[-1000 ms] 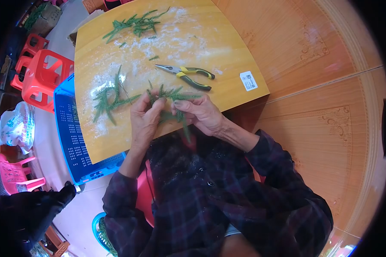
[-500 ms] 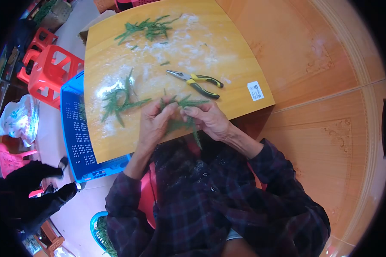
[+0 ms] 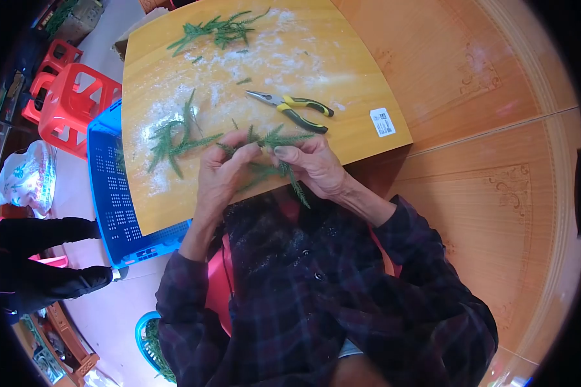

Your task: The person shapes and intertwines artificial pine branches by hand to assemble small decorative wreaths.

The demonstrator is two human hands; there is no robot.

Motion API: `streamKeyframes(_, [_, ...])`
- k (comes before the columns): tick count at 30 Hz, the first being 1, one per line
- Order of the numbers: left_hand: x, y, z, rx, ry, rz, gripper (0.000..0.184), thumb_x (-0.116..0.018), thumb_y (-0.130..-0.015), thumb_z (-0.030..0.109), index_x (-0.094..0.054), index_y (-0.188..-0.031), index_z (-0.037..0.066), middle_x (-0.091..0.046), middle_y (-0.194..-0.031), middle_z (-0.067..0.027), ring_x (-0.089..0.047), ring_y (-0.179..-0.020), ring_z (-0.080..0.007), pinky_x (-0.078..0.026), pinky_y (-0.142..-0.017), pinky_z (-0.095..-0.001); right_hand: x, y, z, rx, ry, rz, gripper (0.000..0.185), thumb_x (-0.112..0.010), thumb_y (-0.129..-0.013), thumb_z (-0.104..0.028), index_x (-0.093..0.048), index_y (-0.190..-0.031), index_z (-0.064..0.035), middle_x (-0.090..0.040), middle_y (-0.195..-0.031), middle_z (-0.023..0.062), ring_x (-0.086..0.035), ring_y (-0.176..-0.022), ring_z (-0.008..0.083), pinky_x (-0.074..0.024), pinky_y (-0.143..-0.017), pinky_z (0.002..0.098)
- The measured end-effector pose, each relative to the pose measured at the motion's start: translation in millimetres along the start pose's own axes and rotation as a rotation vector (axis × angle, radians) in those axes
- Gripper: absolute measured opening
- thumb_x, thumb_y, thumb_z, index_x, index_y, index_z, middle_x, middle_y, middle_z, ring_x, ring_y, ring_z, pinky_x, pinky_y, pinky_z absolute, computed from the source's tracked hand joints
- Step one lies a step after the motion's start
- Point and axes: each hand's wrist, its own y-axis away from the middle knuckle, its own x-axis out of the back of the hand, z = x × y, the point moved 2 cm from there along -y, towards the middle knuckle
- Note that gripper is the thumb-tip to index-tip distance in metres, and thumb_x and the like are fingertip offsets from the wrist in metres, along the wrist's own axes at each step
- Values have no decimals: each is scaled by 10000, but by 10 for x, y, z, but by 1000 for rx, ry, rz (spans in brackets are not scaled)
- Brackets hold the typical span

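Note:
Between my two hands is a green artificial fir sprig [image 3: 279, 139], its needled twigs spreading up, right and down past the table edge. My left hand [image 3: 224, 169] pinches its left part between thumb and fingers. On the other side, my right hand [image 3: 312, 166] grips the sprig close to where the twigs meet; the fingertips nearly touch. Just beyond my hands lie long-nose pliers [image 3: 293, 109] with black and yellow handles. A branched green sprig [image 3: 174, 142] rests left of my left hand, and a pile of sprigs [image 3: 221, 29] lies at the far side.
White powder and small green scraps dot the yellow tabletop [image 3: 348, 71], which bears a white label [image 3: 382, 122]. A blue plastic crate [image 3: 113, 193] stands at its left, near red stools [image 3: 77, 106]. Another person's dark-clothed legs [image 3: 51, 258] are at left. A teal basket [image 3: 150, 342] holds greenery.
My hands keep hold of the sprig, with the left hand slightly further left. The view has shifted a little, and the other person's legs at left have changed position.

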Motion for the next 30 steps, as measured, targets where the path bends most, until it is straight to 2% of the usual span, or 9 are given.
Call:
streamKeyframes(11, [10,-1,28,-12,-12,-38,230,-610,-825,99,-613,-1040,18,-636,-865,-7,-569,-803,-82,-441,-736,-214,7,10,-13,60,128,30,195,-645,-836,-204,-650,-956,-50,-574,-722,-55,-418,-537,1,-300,-444,160])
streamKeyframes(17, [16,43,222,-95,-77,10,258,-596,-830,97,-596,-1074,11,-591,-1063,-53,-533,-951,-102,-442,-777,-229,-56,0,-27,75,-11,105,192,-624,-846,-171,-621,-989,-42,-570,-752,-53,-411,-537,1,-287,-442,164])
streamKeyframes(20, [218,100,450,-240,-26,269,289,-588,-828,95,-573,-1106,18,-561,-1115,-61,-520,-1010,-145,-427,-847,-261,44,6,1,-23,6,30,144,-608,-851,-149,-614,-952,-46,-557,-726,-53,-386,-527,-1,-264,-442,168])
streamKeyframes(21, [466,123,610,-467,-392,391,300,-585,-819,85,-566,-1111,21,-572,-1091,-57,-514,-1051,-180,-386,-931,-297,-9,12,-14,-7,7,65,105,-598,-853,-141,-613,-909,-54,-547,-701,-50,-361,-516,-2,-248,-444,170])
streamKeyframes(22, [506,268,966,-399,-374,592,383,-541,-845,107,-455,-1193,-27,-578,-1019,-88,-537,-976,-164,-393,-890,-282,-23,18,-22,-14,8,69,109,-600,-852,-142,-613,-913,-52,-550,-702,-46,-361,-515,0,-249,-443,170])
streamKeyframes(25, [1024,795,1785,-905,-373,808,512,-574,-824,115,-356,-1257,-52,-589,-1034,-166,-581,-958,-218,-432,-882,-329,-60,48,-6,-26,13,77,122,-607,-850,-144,-614,-925,-48,-559,-706,-36,-364,-512,5,-255,-444,172])
streamKeyframes(27, [997,1323,2094,-1187,-202,1057,303,-502,-864,119,-498,-1097,-76,-581,-1059,-173,-558,-1016,-245,-420,-915,-372,-101,73,4,-13,16,93,129,-611,-848,-144,-615,-933,-47,-564,-710,-30,-365,-509,9,-259,-448,173])
streamKeyframes(29, [586,1971,2228,-1439,-488,1207,267,-421,-903,138,-576,-980,-66,-543,-1088,-169,-493,-1085,-267,-369,-962,-426,-89,98,10,-32,-3,71,138,-615,-847,-148,-616,-940,-47,-570,-718,-27,-394,-526,12,-271,-454,173])
streamKeyframes(30, [255,2268,2324,-1648,-712,1052,256,-404,-909,157,-544,-1008,-32,-517,-1095,-169,-460,-1094,-279,-345,-963,-443,-101,76,10,-38,-10,61,142,-618,-847,-151,-617,-944,-47,-574,-722,-25,-408,-534,13,-277,-457,173])
